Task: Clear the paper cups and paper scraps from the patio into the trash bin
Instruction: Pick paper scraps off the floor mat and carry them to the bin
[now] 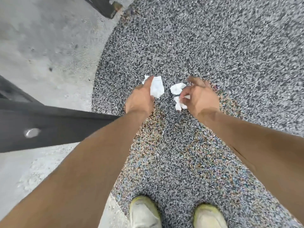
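My left hand [139, 97] and right hand [199, 96] each pinch a light, soft, crumpled white paper scrap [157, 87], the right's [177, 89] at three o'clock of it.

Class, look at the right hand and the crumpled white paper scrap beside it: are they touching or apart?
Touching. The head view shows the right hand pinching the crumpled paper scrap, with its fingers curled over the scrap's edge.

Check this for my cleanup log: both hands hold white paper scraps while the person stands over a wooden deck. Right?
Not quite. The head view shows speckled pebble paving, not a wooden deck. The rest stands: the left hand holds a white paper scrap and the right hand holds crumpled white scraps.
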A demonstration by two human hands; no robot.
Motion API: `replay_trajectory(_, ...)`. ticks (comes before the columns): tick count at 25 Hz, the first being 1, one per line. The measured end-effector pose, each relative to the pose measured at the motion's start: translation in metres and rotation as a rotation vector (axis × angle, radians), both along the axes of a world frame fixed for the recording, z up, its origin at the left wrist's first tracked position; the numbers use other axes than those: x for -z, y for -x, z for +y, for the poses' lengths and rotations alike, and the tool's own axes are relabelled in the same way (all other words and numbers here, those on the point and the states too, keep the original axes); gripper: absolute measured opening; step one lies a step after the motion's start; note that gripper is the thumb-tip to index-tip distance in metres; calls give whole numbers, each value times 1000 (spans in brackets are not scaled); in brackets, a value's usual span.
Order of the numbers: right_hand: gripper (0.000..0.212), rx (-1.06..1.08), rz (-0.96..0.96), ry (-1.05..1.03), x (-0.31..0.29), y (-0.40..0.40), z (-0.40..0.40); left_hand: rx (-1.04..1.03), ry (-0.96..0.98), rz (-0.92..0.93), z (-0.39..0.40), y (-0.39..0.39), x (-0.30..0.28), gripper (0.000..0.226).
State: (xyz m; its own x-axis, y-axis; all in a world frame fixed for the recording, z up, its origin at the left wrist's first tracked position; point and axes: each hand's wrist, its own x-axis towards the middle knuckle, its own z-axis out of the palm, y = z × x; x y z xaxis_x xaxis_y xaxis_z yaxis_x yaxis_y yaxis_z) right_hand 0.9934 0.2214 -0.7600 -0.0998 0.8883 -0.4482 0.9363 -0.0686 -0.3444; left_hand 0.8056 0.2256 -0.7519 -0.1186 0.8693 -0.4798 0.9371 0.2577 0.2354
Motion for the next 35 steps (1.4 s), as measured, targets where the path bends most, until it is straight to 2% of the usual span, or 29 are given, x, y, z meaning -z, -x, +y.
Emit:
replay_trajectory(4, 14, -66, 80, -51, 24, 14, 21, 51, 30, 86, 24, 0, 24, 80)
replay_trajectory(6, 15, -38, 33, -143, 35, 14, 25, 58, -11, 54, 29, 1, 35, 66)
replay_trajectory(9, 13, 4, 24, -209, 37, 19, 24, 100, -140, -4, 19, 3, 39, 29)
replay_trajectory(11, 12, 32, 19, -221, 38, 22, 19, 95, -183, -9, 11, 4, 42, 19)
replay_trajectory(15, 20, 49, 55, -122, 35, 20, 12, 21, -130, -8, 16, 3, 44, 19)
replay_trajectory(18, 16, -33, -11, -98, 17, 8, 4, -6, -82, 18, 16, 2, 32, 18)
replay_trajectory(20, 20, -32, -49, -99, -2, -5, -3, -2, -88, 36, 11, -2, 14, 22)
replay_trajectory(24, 28, 175, 230, 15, -49, -26, 0, 31, -87, -25, 8, -5, -39, 22)
replay_trajectory(29, 24, 130, 230, -107, -141, -40, 28, -20, -108, -99, 11, -12, -129, 14)
replay_trajectory(32, 21, 117, 113, -206, -212, -38, 46, -76, -204, -194, 15, -20, -197, 16)
replay_trajectory(35, 19, 135, 177, -268, -299, -40, 55, -144, -274, -268, 20, -27, -276, 22)
